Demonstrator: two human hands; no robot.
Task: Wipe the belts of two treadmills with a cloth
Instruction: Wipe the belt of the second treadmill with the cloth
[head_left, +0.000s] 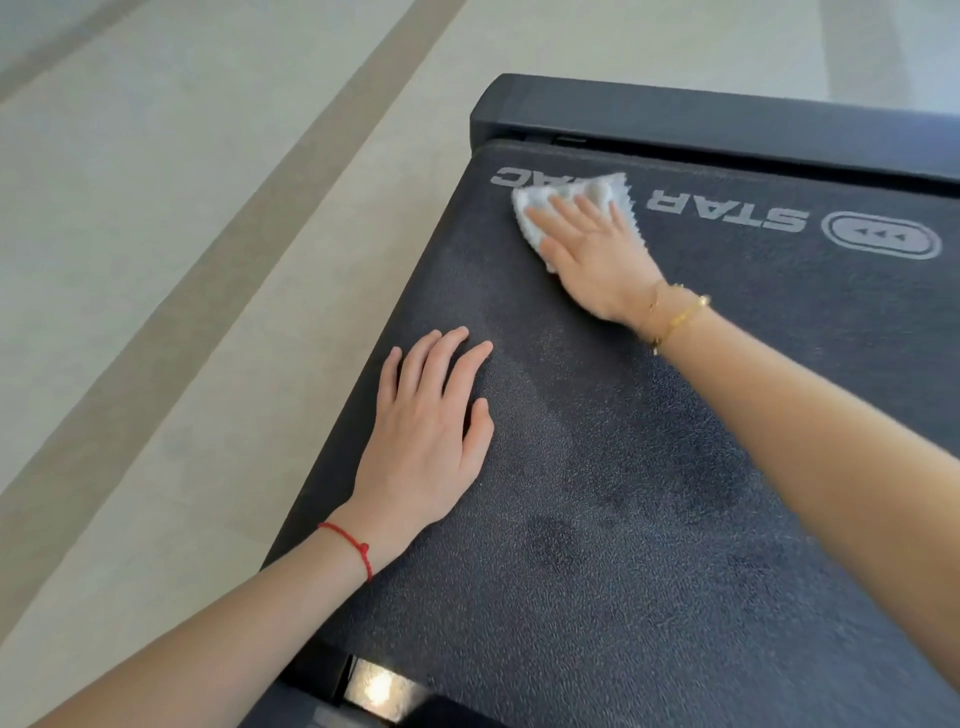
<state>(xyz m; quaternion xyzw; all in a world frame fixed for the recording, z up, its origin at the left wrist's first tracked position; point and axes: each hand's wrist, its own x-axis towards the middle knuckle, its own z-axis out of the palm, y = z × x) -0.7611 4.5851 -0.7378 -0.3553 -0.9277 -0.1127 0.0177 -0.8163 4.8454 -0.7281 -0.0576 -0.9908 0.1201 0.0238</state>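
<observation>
The right hand is pressing flat-fingered on the soft, light cloth atop the belt lettering, while the left hand is bracing, fingers spread.

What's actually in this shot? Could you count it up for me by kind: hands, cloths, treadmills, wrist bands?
Bare hands: 2, the left hand flat on the belt and the right hand pressing the cloth
White fluffy cloths: 1
Dark grey textured treadmill belts: 1
Red string bracelets: 1
Gold chain bracelets: 1
Total: 6
</observation>
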